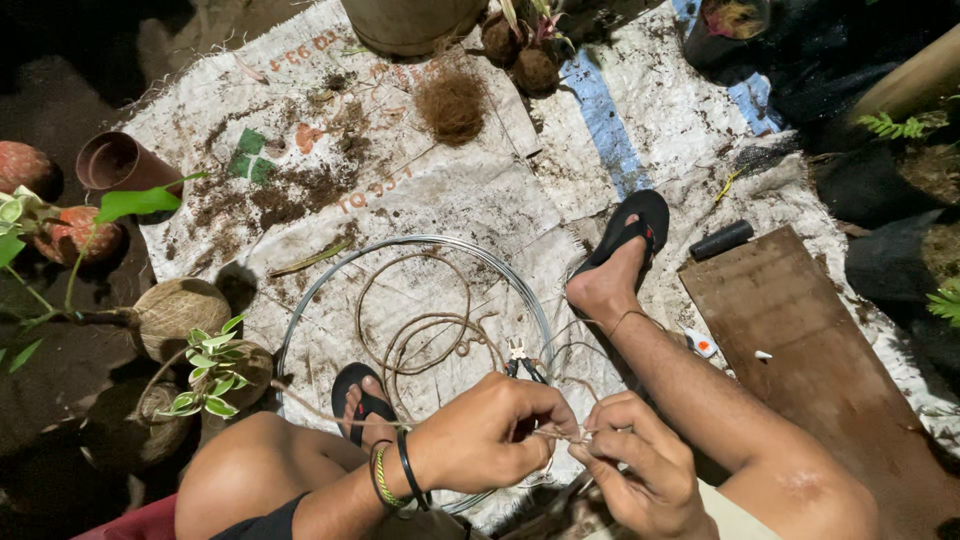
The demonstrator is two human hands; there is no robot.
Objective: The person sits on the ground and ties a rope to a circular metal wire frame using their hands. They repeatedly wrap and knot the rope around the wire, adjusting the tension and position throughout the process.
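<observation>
Both hands pinch one thin brown twine (560, 434) between them, left hand (490, 432) and right hand (640, 470) nearly touching, likely to keep it taut. Its loose coils lie inside the wire hoop (420, 240), just beyond the hands.

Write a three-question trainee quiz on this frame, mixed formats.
1. True or false: both hands pinch the same length of brown twine.
2. Multiple choice: the coil of silver wire lies on A) the wooden board, B) the white woven sack, C) a plant pot.
3. Fill in: the black cylinder lies just beyond the far end of the wooden ____.

Key
1. True: the left hand and right hand meet on the twine.
2. B: the coil of silver wire rests on the white woven sack.
3. Board: the black cylinder lies beside the wooden board.
</observation>
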